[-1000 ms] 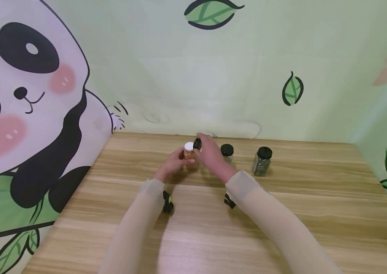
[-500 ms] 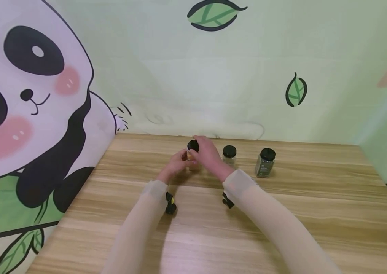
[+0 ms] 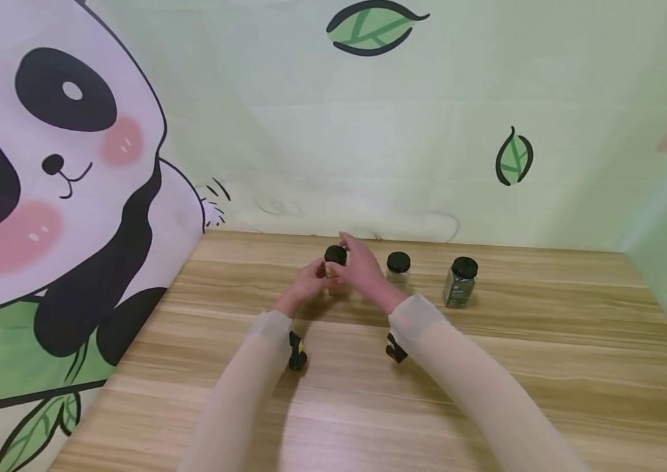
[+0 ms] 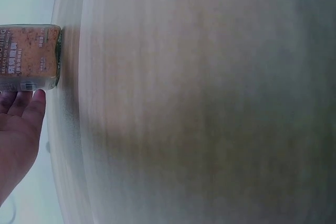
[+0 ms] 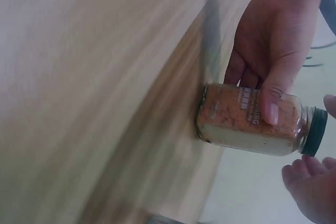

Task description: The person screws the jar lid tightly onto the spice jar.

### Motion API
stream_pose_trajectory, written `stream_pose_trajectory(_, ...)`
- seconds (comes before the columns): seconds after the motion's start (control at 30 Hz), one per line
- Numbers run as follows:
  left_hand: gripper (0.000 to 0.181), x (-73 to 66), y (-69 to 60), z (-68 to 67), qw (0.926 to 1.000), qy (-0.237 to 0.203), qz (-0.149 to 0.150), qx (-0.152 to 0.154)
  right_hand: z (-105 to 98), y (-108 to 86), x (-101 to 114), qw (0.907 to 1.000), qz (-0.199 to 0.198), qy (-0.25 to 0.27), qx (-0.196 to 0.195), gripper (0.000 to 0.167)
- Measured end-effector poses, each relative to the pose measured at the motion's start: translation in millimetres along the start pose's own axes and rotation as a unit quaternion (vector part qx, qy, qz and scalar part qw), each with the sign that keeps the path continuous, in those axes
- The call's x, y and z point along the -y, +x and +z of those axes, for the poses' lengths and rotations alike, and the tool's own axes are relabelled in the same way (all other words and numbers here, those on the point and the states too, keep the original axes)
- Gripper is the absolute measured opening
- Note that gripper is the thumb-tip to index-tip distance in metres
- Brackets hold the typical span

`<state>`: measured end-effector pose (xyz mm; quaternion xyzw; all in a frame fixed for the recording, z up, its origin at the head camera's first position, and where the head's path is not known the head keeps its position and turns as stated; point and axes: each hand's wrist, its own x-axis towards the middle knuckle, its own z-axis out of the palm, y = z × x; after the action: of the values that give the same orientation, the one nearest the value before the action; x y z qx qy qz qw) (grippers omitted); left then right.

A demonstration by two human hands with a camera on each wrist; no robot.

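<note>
Near the back of the wooden table, my left hand holds a glass jar of orange-brown seasoning by its sides. The thumb lies across the printed front in the right wrist view. A black lid sits on top of the jar. My right hand has its thumb and fingertips on either side of this lid; contact at every fingertip is hard to make out. In the left wrist view the jar's base is close to the tabletop, and the lid is outside that picture.
Right of my hands stands a clear black-lidded jar, partly behind my right wrist. Farther right is a jar with dark contents. A pale green wall cloth with a panda rises directly behind the table.
My right hand has brought the black lid from beside the jar's white top onto it. Its fingers have since loosened a little around the lid. The left hand keeps its hold.
</note>
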<state>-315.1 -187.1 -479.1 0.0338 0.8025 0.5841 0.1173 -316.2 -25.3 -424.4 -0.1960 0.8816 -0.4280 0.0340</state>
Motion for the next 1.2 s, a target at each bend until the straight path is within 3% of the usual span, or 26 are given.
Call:
stream_pose_trajectory(0.17,0.056,-1.2,-0.8,1.1,1.0,-0.002,-0.001,-0.006,3.5,-0.9,-7.4,0.9957,0.046,0.081,0.005,0.076)
stream_pose_trajectory(0.33,0.059,-0.1,-1.2,2.9,1.0,0.0,-0.004,-0.004,6.3,-0.5,-11.9,0.9921,0.07,0.104,0.002,0.065)
stream_pose_trajectory(0.6,0.056,-1.3,-1.4,3.0,0.9999,-0.003,0.01,-0.005,3.1,-0.4,-10.3,0.9964,0.056,0.063,-0.001,0.06)
stream_pose_trajectory(0.83,0.059,1.7,-1.2,2.8,1.0,0.0,-0.004,-0.005,0.9,2.9,-8.0,0.9991,0.041,-0.011,0.009,0.05)
stream_pose_trajectory(1.07,0.059,1.9,0.2,2.1,0.9997,-0.017,-0.003,-0.017,3.6,5.9,-7.4,0.999,0.038,-0.012,-0.018,0.05)
stream_pose_trajectory(1.2,0.056,3.2,1.1,2.0,0.9998,0.003,0.0,-0.02,5.6,6.5,-8.6,0.9987,0.031,-0.028,-0.031,0.045)
